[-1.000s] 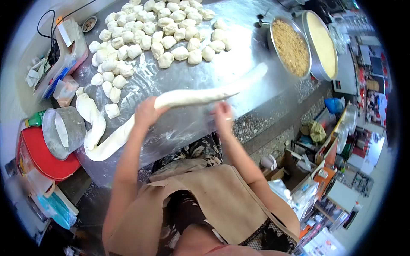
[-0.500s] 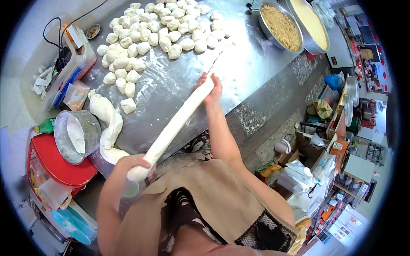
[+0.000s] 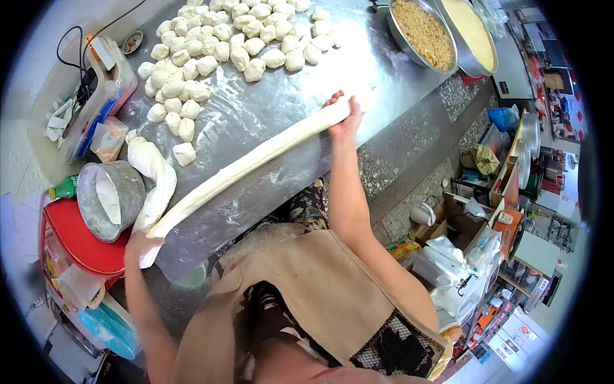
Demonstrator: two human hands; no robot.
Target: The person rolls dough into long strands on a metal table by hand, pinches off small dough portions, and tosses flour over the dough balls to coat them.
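Observation:
A long white dough rope [image 3: 246, 165] stretches diagonally over the front of the floured metal table [image 3: 268, 102]. My right hand [image 3: 345, 116] is wrapped round its upper right end. My left hand [image 3: 143, 246] grips the rope at the lower left, by the table's front corner. There the rope meets a thicker, bent length of dough [image 3: 152, 173], which runs up beside the grey metal pot. Whether the two are one piece is hidden near my left hand. Several small dough lumps [image 3: 252, 69] lie in a group at the back.
A metal pot [image 3: 130, 192] with a white scoop stands left, beside a red lid [image 3: 80, 237] and a plastic bin [image 3: 96, 109]. At the back right are a bowl of crumbly filling [image 3: 422, 35] and a pan of pale yellow contents [image 3: 470, 35]. Boxes and bags stand at the right.
My left hand has moved left and slightly down from near my apron. My right hand has moved to the right. The rope between them now spans a longer stretch.

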